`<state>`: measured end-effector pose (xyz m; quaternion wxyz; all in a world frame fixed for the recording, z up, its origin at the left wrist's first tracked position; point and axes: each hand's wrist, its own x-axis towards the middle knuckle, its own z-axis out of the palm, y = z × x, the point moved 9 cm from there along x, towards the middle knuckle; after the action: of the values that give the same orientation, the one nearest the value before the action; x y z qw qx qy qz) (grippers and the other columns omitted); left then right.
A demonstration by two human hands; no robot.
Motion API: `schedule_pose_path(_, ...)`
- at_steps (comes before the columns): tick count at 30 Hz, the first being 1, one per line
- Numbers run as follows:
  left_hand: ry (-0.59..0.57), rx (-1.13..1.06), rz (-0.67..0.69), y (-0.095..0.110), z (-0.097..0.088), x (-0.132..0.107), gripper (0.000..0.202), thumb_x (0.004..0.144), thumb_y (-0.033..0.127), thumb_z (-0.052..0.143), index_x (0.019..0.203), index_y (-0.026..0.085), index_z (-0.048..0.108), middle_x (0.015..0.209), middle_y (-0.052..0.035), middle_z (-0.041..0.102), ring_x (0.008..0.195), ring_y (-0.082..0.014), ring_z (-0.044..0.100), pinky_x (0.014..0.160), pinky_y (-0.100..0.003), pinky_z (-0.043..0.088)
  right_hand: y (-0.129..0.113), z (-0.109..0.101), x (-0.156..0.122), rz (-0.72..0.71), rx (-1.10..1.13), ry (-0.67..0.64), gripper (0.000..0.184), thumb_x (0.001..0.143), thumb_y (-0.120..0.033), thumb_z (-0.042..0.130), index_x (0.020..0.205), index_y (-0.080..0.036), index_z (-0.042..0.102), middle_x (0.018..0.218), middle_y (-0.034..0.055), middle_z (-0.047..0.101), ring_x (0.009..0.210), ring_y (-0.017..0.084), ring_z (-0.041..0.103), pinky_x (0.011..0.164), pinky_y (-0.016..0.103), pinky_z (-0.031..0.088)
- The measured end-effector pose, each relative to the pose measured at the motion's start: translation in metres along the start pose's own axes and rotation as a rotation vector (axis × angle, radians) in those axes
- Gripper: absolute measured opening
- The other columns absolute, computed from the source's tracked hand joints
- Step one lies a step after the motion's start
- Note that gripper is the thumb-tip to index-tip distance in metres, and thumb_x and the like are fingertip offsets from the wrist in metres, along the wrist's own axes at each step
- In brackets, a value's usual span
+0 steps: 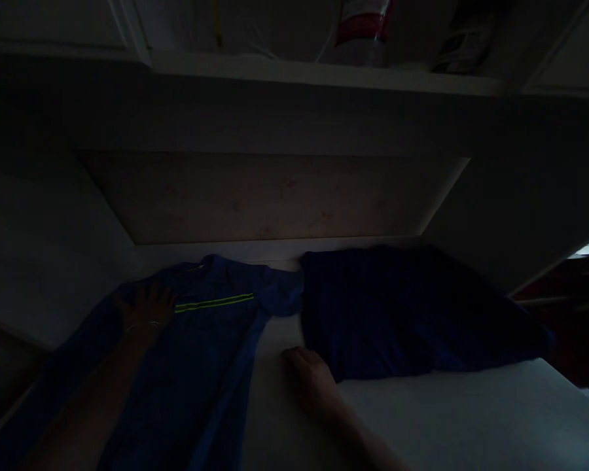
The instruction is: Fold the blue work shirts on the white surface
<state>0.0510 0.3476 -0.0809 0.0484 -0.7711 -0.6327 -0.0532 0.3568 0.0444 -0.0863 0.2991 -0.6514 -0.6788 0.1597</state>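
A blue long-sleeved shirt with two thin yellow-green stripes across its chest lies spread out on the left side of a pale surface. My left hand is pressed flat on its upper left part, fingers spread, a thin band round the wrist. The shirt's other sleeve reaches to the right, up to a darker blue garment lying beside it. My right hand rests on the pale surface between the two, close to the dark garment's lower left corner. Its fingers are curled in, with no cloth visible in them.
Above, a shelf runs across, holding a bottle with a red label and a dark labelled container. Side walls close in the surface left and right, with a faintly patterned panel behind. The light is very dim.
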Motion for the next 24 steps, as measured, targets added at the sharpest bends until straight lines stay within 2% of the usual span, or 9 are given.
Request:
schedule_pose_path(2,0.075,0.153,0.065,0.024,-0.018,-0.005,0.052,0.093,0.022,0.023,0.140,0.011,0.041,0.156,-0.0162,0.028,0.140,-0.0422,0.022,0.104,-0.076,-0.001,0.001,-0.001,0.002,-0.003,-0.011,0.021,0.024,0.092,-0.021,0.046,0.109,-0.024,0.062,0.106,0.0050,0.068,0.095,0.020,0.063,0.084,0.031,0.047)
schedule_pose_path(4,0.106,0.184,0.124,0.056,-0.037,-0.013,0.052,0.088,0.014,0.030,0.138,0.009,0.044,0.150,-0.0193,0.037,0.132,-0.0406,0.036,0.105,-0.072,0.013,0.000,-0.003,0.002,-0.027,-0.012,0.050,0.021,0.091,-0.020,0.047,0.104,-0.024,0.064,0.101,0.0038,0.070,0.093,0.019,0.063,0.083,0.030,0.046)
schedule_pose_path(8,0.063,-0.095,0.286,0.158,-0.069,-0.051,0.041,0.088,0.019,0.034,0.118,0.012,0.061,0.123,-0.0171,0.061,0.115,-0.0320,0.054,0.102,-0.049,0.038,-0.024,-0.002,-0.008,-0.244,-0.014,0.019,0.017,0.084,-0.019,0.050,0.093,-0.023,0.064,0.085,0.0017,0.069,0.076,0.015,0.063,0.069,0.026,0.043)
schedule_pose_path(10,-0.066,-0.379,0.338,0.220,-0.070,-0.077,0.035,0.089,0.026,0.038,0.105,0.013,0.067,0.117,-0.0152,0.065,0.114,-0.0269,0.056,0.105,-0.040,0.036,-0.039,0.000,-0.018,-0.383,-0.008,-0.011,0.015,0.078,-0.019,0.051,0.084,-0.022,0.063,0.074,0.0008,0.067,0.064,0.014,0.060,0.060,0.025,0.039)
schedule_pose_path(13,-0.184,-0.482,0.378,0.309,-0.055,-0.107,0.038,0.092,0.043,0.039,0.103,0.021,0.069,0.108,-0.0051,0.071,0.102,-0.0155,0.064,0.092,-0.023,0.045,-0.050,0.000,-0.028,-0.462,0.048,0.007,0.014,0.069,-0.017,0.049,0.075,-0.022,0.061,0.058,-0.0019,0.060,0.050,0.012,0.052,0.051,0.025,0.032)
schedule_pose_path(15,-0.220,-0.499,0.358,0.353,-0.041,-0.113,0.047,0.091,0.053,0.037,0.104,0.020,0.069,0.108,-0.0065,0.072,0.100,-0.0158,0.065,0.086,-0.023,0.047,-0.051,0.001,-0.031,-0.469,0.117,0.006,0.012,0.065,-0.017,0.049,0.070,-0.022,0.059,0.051,-0.0037,0.055,0.044,0.011,0.046,0.048,0.025,0.029)
schedule_pose_path(17,-0.233,-0.500,0.315,0.380,-0.030,-0.108,0.052,0.089,0.056,0.039,0.101,0.016,0.069,0.108,-0.0125,0.071,0.100,-0.0208,0.066,0.084,-0.028,0.048,-0.048,0.002,-0.030,-0.439,0.195,-0.010,0.010,0.063,-0.017,0.049,0.066,-0.021,0.058,0.051,-0.0039,0.054,0.043,0.010,0.043,0.046,0.024,0.029)
schedule_pose_path(20,-0.215,-0.494,0.274,0.398,-0.025,-0.096,0.036,0.087,0.042,0.047,0.091,0.014,0.071,0.105,-0.0171,0.070,0.098,-0.0256,0.066,0.082,-0.033,0.048,-0.030,-0.001,-0.020,-0.283,0.354,-0.041,0.014,0.064,-0.015,0.047,0.066,-0.020,0.060,0.059,-0.0020,0.060,0.050,0.010,0.049,0.050,0.021,0.034)
schedule_pose_path(24,-0.148,-0.540,0.310,0.403,-0.045,-0.092,0.025,0.085,0.020,0.045,0.082,0.019,0.069,0.099,-0.0114,0.070,0.094,-0.0219,0.066,0.083,-0.033,0.048,-0.013,-0.005,-0.010,-0.133,0.594,-0.080,0.016,0.066,-0.014,0.046,0.067,-0.017,0.062,0.065,-0.0023,0.061,0.059,0.010,0.054,0.055,0.019,0.038)
